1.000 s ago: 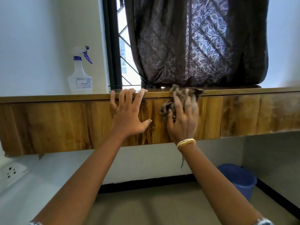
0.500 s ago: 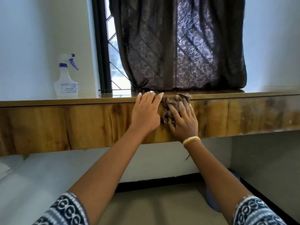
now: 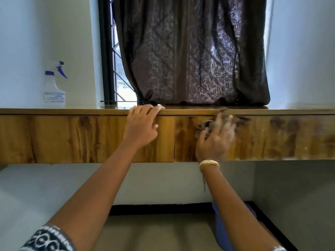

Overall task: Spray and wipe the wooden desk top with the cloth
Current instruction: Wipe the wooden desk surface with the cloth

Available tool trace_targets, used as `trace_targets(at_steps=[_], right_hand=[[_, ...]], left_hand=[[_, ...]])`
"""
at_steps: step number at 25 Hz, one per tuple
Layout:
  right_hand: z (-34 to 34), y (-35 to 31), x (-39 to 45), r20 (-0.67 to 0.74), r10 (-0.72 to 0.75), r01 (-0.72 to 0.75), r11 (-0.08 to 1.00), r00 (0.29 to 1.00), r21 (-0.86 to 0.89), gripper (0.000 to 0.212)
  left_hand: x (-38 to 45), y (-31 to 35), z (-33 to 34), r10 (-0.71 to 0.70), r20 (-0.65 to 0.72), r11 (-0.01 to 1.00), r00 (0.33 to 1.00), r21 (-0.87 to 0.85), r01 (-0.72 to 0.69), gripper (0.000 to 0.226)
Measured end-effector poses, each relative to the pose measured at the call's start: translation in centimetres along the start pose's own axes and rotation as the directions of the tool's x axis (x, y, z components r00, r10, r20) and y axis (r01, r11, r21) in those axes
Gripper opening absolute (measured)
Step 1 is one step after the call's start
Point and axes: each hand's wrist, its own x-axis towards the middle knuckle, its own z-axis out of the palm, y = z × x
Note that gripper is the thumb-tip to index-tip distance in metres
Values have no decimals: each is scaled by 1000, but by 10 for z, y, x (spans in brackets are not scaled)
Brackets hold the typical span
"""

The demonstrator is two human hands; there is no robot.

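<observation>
Wiping in progress on the front face of the wooden desk (image 3: 87, 138), below the top edge, viewed from low down so that the top surface itself barely shows. Right hand (image 3: 214, 140) pressing a brown cloth (image 3: 208, 123) flat against the front panel, just right of the seam between two panels; motion blur over fingers and cloth, so exact finger lie not certain, but grip judged as grasping the cloth, bunched under and above the fingers. Cloth reaching up to the lip of the desk, part of it showing left of and above the knuckles. Left hand (image 3: 141, 126) resting on the desk edge, fingertips hooked over the lip, thumb out to the side, holding nothing: a brace only. Spray bottle (image 3: 54, 89) upright on the desk top at far left, against the wall, well apart from both hands. Dark curtain (image 3: 195, 51) hanging down to the desk top behind the hands; blue bin (image 3: 223, 230) on the floor below the right forearm. To do the step well, judged: keep the cloth spread rather than balled, hold even pressure, run long overlapping strokes along the grain, carry each pass over the lip onto the top, keep the left hand braced and clear of the stroke path, and keep clear of the curtain hem.
</observation>
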Motion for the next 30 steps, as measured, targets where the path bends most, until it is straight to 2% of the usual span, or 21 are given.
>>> trace_targets(at_steps=[1, 2, 3, 4, 5, 6, 7, 8, 10, 12, 15, 16, 17, 18, 19, 20, 21, 22, 23, 26, 30], right_hand=[[2, -10, -7, 61, -189, 188, 982, 980, 16, 61], [5, -16, -18, 125, -452, 445, 892, 883, 81, 59], [8, -17, -27, 165, -701, 681, 714, 694, 164, 56], [9, -14, -28, 177, -859, 831, 511, 481, 220, 54], [12, -4, -20, 185, -933, 905, 349, 310, 244, 53], [12, 5, -10, 183, -956, 934, 269, 229, 236, 53], [10, 13, 0, 173, -952, 935, 286, 253, 208, 53], [8, 26, 8, 163, -923, 911, 374, 348, 175, 52], [0, 60, 26, 105, -785, 776, 619, 610, 119, 49], [-10, 98, 41, 67, -602, 599, 798, 795, 67, 49], [-11, 102, 38, 12, -182, 182, 983, 983, 18, 51], [-8, 86, 34, -13, -13, 13, 999, 1000, 32, 53], [-7, 66, 30, -14, 65, -64, 996, 998, 57, 55], [-6, 51, 27, 3, 2, -2, 997, 1000, 76, 56], [-5, 44, 22, 40, -190, 185, 977, 981, 104, 56], [-5, 50, 17, 88, -438, 425, 896, 895, 130, 54], [-8, 63, 19, 122, -633, 620, 773, 764, 135, 52], [-12, 80, 28, 134, -736, 724, 677, 664, 135, 51], [-15, 99, 38, 133, -756, 747, 654, 641, 119, 51], [-20, 154, 60, 70, -476, 474, 880, 877, 38, 51], [-32, 201, 76, 1, -198, 198, 980, 980, 19, 55]], left_hand=[[0, 3, -1, -20, 7, 1000, 1000, -6, 21, 62], [-1, 3, -1, -33, 6, 999, 999, -11, 33, 61], [-3, 4, 0, -36, -4, 999, 999, -5, 36, 61], [-4, 3, 0, -34, -21, 999, 999, 2, 34, 60], [-3, 4, 0, -38, -38, 999, 999, 5, 38, 59], [-4, 5, 0, -49, -48, 999, 998, 5, 50, 57], [-4, 6, 0, -57, -56, 998, 997, 10, 57, 56], [-6, 7, 1, -62, -60, 998, 996, 15, 63, 56], [-6, 10, 3, -60, -66, 998, 996, 19, 61, 55], [-5, 15, 3, -80, -89, 996, 993, 17, 82, 51], [0, 36, -1, -133, -105, 990, 985, -50, 129, 43], [6, 49, 0, -127, -99, 985, 987, -129, 114, 41], [13, 66, 0, -108, -90, 974, 990, -210, 88, 40], [20, 84, 2, -80, -80, 961, 994, -272, 56, 39], [28, 102, 4, -44, -71, 952, 997, -306, 21, 38], [35, 119, 7, -3, -65, 950, 998, -313, -18, 37], [41, 132, 11, 31, -69, 953, 997, -297, -50, 36], [46, 141, 14, 50, -75, 960, 996, -270, -68, 35], [50, 147, 18, 53, -84, 966, 995, -246, -73, 35], [61, 163, 27, 82, -114, 955, 990, -275, -111, 32], [83, 193, 34, 127, -78, 931, 989, -334, -146, 31]])
